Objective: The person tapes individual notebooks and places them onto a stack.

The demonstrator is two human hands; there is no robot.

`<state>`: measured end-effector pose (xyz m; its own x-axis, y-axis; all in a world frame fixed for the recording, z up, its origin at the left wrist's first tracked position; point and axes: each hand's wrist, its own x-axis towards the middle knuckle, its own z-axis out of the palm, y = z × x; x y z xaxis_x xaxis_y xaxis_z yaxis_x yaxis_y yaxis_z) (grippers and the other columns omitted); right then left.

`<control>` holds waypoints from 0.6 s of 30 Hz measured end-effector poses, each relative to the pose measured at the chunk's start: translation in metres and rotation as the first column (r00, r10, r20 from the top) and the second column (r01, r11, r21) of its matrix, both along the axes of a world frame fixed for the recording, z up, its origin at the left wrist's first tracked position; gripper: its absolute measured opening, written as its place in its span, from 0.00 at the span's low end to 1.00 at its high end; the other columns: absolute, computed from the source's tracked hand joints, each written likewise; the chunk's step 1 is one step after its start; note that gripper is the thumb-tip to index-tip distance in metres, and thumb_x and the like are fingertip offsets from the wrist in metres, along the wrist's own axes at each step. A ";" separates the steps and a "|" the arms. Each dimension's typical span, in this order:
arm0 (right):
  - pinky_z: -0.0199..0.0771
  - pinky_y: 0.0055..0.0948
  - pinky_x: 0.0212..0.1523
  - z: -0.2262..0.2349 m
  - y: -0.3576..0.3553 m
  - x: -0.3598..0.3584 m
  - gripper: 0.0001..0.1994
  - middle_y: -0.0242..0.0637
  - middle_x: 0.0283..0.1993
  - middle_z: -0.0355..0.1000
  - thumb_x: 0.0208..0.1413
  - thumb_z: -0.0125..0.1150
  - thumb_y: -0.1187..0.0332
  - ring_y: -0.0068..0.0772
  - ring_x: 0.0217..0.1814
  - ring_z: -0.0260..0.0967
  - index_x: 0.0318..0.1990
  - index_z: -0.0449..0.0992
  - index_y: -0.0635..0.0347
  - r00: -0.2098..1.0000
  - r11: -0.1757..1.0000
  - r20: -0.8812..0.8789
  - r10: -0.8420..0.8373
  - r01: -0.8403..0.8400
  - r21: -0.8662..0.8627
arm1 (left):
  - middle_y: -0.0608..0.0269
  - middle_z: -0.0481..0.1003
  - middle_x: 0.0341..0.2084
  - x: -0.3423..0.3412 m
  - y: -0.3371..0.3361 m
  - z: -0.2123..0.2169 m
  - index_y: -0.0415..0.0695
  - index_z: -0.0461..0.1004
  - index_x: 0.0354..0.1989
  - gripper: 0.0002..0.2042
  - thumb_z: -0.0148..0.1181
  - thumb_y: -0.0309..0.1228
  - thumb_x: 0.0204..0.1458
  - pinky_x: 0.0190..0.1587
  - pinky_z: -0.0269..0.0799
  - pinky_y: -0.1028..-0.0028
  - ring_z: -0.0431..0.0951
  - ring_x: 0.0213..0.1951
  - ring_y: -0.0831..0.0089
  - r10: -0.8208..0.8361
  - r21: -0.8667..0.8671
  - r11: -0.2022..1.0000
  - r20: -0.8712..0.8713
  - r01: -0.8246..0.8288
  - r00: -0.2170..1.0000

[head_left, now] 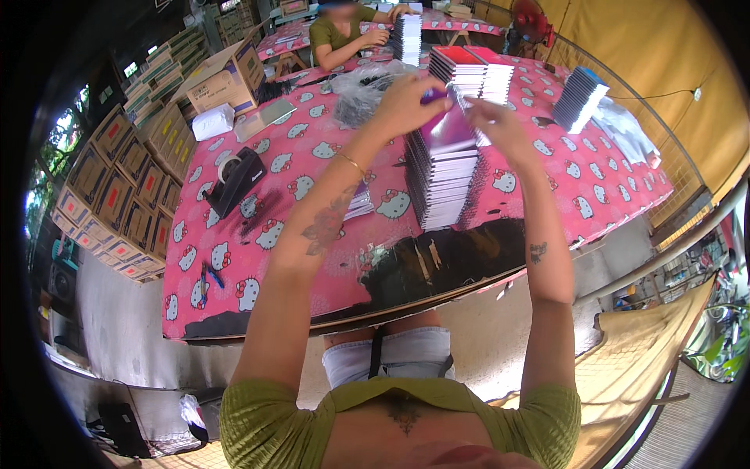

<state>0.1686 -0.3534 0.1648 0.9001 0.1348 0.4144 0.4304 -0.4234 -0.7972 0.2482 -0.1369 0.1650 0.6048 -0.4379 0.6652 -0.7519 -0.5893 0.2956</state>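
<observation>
In front of me a tall stack of spiral-bound notebooks stands on the table, page edges and black coils facing me. A shiny purple notebook is at its top. My left hand reaches over from the left, its fingers closed on the far left part of the purple cover. On the other side, my right hand has its bent fingers at the far right edge of the same notebook; they are slightly blurred. How far the notebook is raised off the stack is hard to make out.
Behind stand red-covered notebook stacks; another stack is at right. Clear plastic, a black tape dispenser, pens and an open carton lie left. Across the table a person handles a notebook stack.
</observation>
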 end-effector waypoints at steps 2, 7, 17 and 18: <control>0.72 0.33 0.45 -0.012 -0.005 0.003 0.21 0.40 0.41 0.77 0.56 0.62 0.66 0.32 0.41 0.72 0.57 0.76 0.64 0.989 0.980 0.124 -0.085 0.106 -0.166 | 0.59 0.78 0.45 0.001 -0.006 -0.018 0.52 0.79 0.47 0.21 0.63 0.53 0.53 0.55 0.66 0.60 0.75 0.52 0.57 0.098 0.098 0.991 -0.031 -0.094 0.995; 0.73 0.41 0.47 -0.015 0.033 -0.034 0.12 0.47 0.45 0.75 0.57 0.62 0.71 0.47 0.46 0.73 0.48 0.79 0.63 0.681 0.903 0.681 -0.269 0.424 -0.067 | 0.63 0.80 0.46 0.010 -0.005 -0.020 0.56 0.79 0.48 0.23 0.59 0.58 0.53 0.59 0.60 0.54 0.78 0.51 0.64 0.087 0.145 0.988 -0.205 -0.058 0.975; 0.60 0.43 0.49 -0.066 0.101 -0.027 0.10 0.37 0.45 0.69 0.57 0.59 0.68 0.42 0.47 0.65 0.45 0.73 0.56 0.597 0.824 0.779 -0.193 0.530 -0.202 | 0.57 0.80 0.46 0.019 0.002 -0.025 0.49 0.77 0.52 0.25 0.61 0.53 0.53 0.60 0.58 0.48 0.78 0.52 0.59 -0.072 -0.153 0.988 -0.281 0.029 0.957; 0.59 0.43 0.49 -0.067 0.106 -0.027 0.09 0.37 0.45 0.69 0.57 0.59 0.68 0.41 0.48 0.65 0.45 0.73 0.56 0.597 0.819 0.777 -0.202 0.538 -0.200 | 0.56 0.80 0.47 0.017 0.006 -0.029 0.48 0.76 0.53 0.25 0.61 0.52 0.53 0.60 0.58 0.48 0.78 0.52 0.58 -0.101 -0.250 0.967 -0.221 0.043 0.970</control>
